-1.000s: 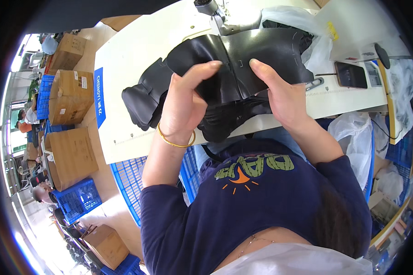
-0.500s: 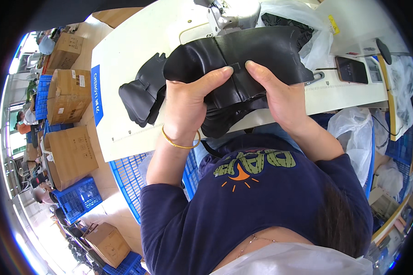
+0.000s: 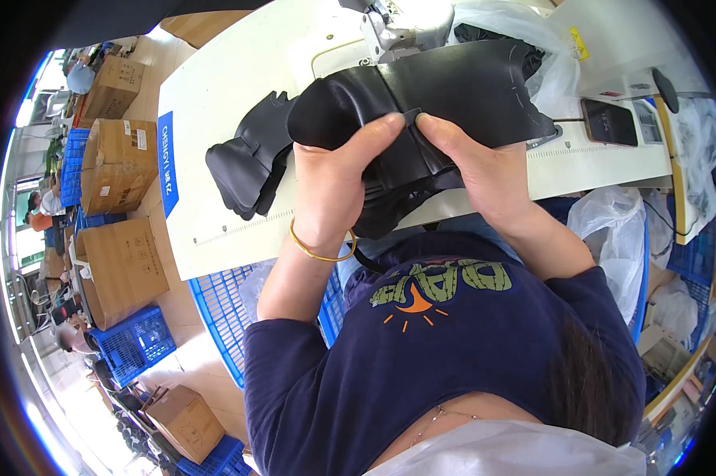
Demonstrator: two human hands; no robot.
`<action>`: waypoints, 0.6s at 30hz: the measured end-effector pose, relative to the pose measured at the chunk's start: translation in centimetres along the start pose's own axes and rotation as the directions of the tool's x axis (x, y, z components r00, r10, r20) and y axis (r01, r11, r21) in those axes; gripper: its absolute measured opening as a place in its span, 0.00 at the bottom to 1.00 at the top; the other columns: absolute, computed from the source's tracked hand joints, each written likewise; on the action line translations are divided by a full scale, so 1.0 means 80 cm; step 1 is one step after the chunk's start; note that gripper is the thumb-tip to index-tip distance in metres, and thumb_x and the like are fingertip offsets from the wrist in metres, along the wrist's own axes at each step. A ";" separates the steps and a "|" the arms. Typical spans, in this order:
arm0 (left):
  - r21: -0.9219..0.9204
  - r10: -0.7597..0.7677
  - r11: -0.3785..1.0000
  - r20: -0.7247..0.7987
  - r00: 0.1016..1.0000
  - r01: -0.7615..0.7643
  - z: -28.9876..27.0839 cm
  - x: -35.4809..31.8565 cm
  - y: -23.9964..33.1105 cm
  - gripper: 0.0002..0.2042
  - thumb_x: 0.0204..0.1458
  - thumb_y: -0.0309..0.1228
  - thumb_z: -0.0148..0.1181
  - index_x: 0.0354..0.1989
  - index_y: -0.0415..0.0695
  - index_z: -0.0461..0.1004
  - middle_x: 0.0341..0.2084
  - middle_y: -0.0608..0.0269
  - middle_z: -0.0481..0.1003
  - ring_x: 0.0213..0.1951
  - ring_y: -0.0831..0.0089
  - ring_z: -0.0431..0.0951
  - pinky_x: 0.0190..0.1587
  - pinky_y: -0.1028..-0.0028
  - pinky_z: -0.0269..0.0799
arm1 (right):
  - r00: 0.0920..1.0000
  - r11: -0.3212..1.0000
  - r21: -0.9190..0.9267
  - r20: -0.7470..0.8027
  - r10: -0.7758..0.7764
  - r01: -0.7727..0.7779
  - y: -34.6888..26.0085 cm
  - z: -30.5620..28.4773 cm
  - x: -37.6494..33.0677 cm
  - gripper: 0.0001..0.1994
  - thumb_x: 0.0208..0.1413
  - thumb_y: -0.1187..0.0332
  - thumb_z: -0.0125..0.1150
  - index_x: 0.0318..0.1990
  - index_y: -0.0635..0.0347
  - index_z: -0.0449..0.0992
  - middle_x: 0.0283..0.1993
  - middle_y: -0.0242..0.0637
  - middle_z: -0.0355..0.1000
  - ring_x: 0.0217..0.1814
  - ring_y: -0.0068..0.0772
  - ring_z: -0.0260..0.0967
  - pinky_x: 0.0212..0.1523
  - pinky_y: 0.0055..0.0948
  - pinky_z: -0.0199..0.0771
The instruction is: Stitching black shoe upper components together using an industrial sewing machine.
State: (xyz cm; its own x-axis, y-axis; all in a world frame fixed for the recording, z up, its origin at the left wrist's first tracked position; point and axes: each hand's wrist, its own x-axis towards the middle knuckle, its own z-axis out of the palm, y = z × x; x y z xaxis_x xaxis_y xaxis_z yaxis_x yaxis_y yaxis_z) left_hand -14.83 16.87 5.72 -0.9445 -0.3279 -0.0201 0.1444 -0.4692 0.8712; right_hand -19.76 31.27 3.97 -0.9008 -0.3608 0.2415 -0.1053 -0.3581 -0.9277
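Both my hands grip a black leather piece point(image 3: 461, 83) with a seam across it, held above the table's near edge. My left hand point(image 3: 330, 170) has its thumb on the leather just left of the seam, beside a small tab. From the other side, the thumb of my right hand point(image 3: 489, 170) presses at the same tab. My other fingers are hidden behind the piece. Below it hangs more folded black leather, partly covered. To the left lies a stack of similar black leather pieces point(image 3: 251, 159) on the white table point(image 3: 215, 87).
A sewing machine point(image 3: 406, 32) stands behind the leather. On the right are a phone point(image 3: 610, 121) and clear plastic bags point(image 3: 612, 230). Blue crates point(image 3: 219, 309) sit under the table's edge. Cardboard boxes point(image 3: 124, 262) stand on the floor at left.
My thumbs have come closer together at the tab on the seam. My left hand has shifted slightly right, and the leather's right end has tilted a little.
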 end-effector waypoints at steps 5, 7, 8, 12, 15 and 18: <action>0.109 0.038 0.993 0.053 0.998 -0.044 -0.001 0.002 -0.001 0.14 0.42 0.13 0.60 0.39 0.35 0.74 0.33 0.60 0.77 0.34 0.75 0.78 0.40 0.76 0.75 | 0.998 0.998 -0.029 -0.006 -0.056 0.055 0.002 0.001 0.001 0.06 0.53 0.76 0.59 0.38 0.64 0.71 0.33 0.29 0.70 0.31 0.16 0.66 0.29 0.17 0.68; 0.107 0.032 0.994 0.051 0.998 -0.037 -0.002 0.006 0.000 0.14 0.42 0.13 0.60 0.40 0.35 0.74 0.34 0.60 0.77 0.34 0.75 0.78 0.40 0.76 0.75 | 0.998 0.998 0.021 0.025 0.052 -0.052 0.000 -0.001 0.002 0.10 0.51 0.77 0.61 0.42 0.64 0.73 0.39 0.30 0.72 0.39 0.18 0.69 0.40 0.19 0.70; 0.103 0.033 0.994 0.056 0.998 -0.038 -0.001 0.006 0.002 0.14 0.42 0.12 0.60 0.40 0.35 0.74 0.34 0.60 0.77 0.34 0.75 0.78 0.40 0.76 0.75 | 0.999 0.999 0.020 0.024 0.046 -0.047 -0.002 -0.001 0.002 0.10 0.51 0.77 0.61 0.42 0.64 0.73 0.39 0.30 0.72 0.39 0.18 0.69 0.40 0.19 0.70; 0.122 0.081 0.989 0.063 0.995 -0.088 -0.002 0.013 0.000 0.14 0.42 0.13 0.60 0.40 0.35 0.74 0.34 0.60 0.77 0.34 0.75 0.78 0.40 0.76 0.75 | 0.999 0.999 -0.035 -0.046 -0.009 0.008 -0.005 0.006 0.008 0.06 0.54 0.74 0.59 0.37 0.65 0.72 0.33 0.30 0.71 0.31 0.17 0.67 0.29 0.17 0.69; 0.115 0.102 0.988 0.054 0.993 -0.107 0.005 0.025 0.010 0.12 0.42 0.13 0.59 0.38 0.35 0.74 0.33 0.60 0.77 0.33 0.74 0.78 0.39 0.75 0.76 | 0.993 0.999 0.040 -0.116 0.030 -0.025 -0.018 0.002 0.019 0.07 0.55 0.71 0.59 0.37 0.65 0.74 0.33 0.31 0.73 0.28 0.18 0.68 0.26 0.17 0.68; -0.017 -0.012 1.000 0.019 1.000 0.012 0.011 0.039 0.024 0.10 0.43 0.13 0.59 0.36 0.35 0.75 0.31 0.60 0.77 0.32 0.73 0.78 0.37 0.75 0.76 | 0.980 0.993 0.093 -0.182 0.083 -0.067 -0.021 -0.003 0.035 0.09 0.56 0.68 0.57 0.33 0.67 0.77 0.29 0.36 0.75 0.22 0.19 0.68 0.20 0.19 0.67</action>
State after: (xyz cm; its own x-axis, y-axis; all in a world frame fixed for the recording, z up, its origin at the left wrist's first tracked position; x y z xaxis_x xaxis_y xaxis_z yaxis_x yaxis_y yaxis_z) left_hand -17.73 15.66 7.76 -0.9515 -0.3069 -0.0210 0.1379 -0.4867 0.8626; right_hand -22.21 31.06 6.12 -0.9680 -0.2264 0.1081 -0.0054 -0.4120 -0.9112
